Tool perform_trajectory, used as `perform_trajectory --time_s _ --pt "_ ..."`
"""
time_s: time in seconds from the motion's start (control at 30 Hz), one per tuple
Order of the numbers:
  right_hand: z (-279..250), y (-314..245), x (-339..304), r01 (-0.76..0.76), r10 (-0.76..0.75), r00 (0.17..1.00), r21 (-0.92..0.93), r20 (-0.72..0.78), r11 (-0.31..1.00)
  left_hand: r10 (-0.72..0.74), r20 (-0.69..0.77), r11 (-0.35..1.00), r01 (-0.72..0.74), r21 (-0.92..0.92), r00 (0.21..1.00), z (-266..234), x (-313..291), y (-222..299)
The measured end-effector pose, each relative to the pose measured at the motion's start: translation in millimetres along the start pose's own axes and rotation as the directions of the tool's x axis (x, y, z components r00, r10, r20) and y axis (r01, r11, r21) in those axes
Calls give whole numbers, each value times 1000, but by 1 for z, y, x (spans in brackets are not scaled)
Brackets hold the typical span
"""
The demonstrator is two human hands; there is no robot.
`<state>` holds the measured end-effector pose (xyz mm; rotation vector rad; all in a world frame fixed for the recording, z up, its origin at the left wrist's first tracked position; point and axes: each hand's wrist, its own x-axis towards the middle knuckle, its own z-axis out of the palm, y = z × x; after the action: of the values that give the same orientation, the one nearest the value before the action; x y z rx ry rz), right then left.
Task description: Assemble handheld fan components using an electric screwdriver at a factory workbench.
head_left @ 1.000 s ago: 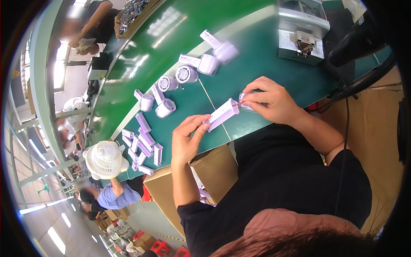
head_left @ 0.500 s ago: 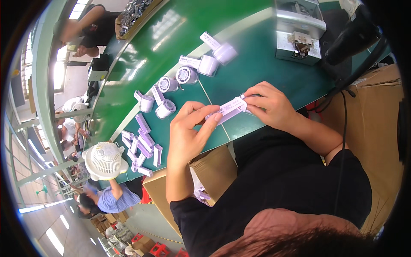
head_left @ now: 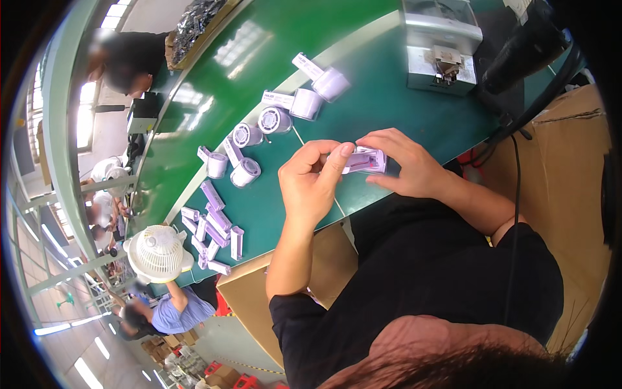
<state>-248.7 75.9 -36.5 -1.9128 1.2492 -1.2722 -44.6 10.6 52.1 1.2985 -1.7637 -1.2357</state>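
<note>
A small lilac plastic handle housing [head_left: 366, 161] is held up over the green bench, its hollow side showing. My left hand [head_left: 312, 176] pinches its left end between thumb and fingers. My right hand [head_left: 409, 163] is curled round the other end, fingers above and thumb below; the exact contact there is partly hidden. Left of my hands stand several lilac round-headed parts with handles, such as the one with a grilled face [head_left: 275, 120]. Farther left lies a loose pile of lilac handle pieces [head_left: 218, 220].
A metal fixture [head_left: 442, 68] stands at the far right, beside a black cylindrical thing with cables [head_left: 518, 55]. A white fan [head_left: 157, 253] sits at the bench's left end. Cardboard boxes [head_left: 570, 175] flank me. Other people work across and to the left.
The handle housing has been turned, so its hollow side shows instead of its printed face. My left hand has moved right, closer to my right hand. The view has shifted slightly.
</note>
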Motion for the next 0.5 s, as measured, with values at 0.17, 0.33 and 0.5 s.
perform_trajectory --time_s 0.17,0.33,0.5 --pt "4 8 -4 -36 36 999 10 -7 999 245 108 966 -234 -109 963 9 3 -8" --pt "-1 6 -4 -50 50 999 16 -8 999 383 285 908 -415 61 879 -2 14 -7" --pt "-43 -10 -1 154 -222 897 -201 -383 967 323 358 928 -367 60 876 -10 19 -10"
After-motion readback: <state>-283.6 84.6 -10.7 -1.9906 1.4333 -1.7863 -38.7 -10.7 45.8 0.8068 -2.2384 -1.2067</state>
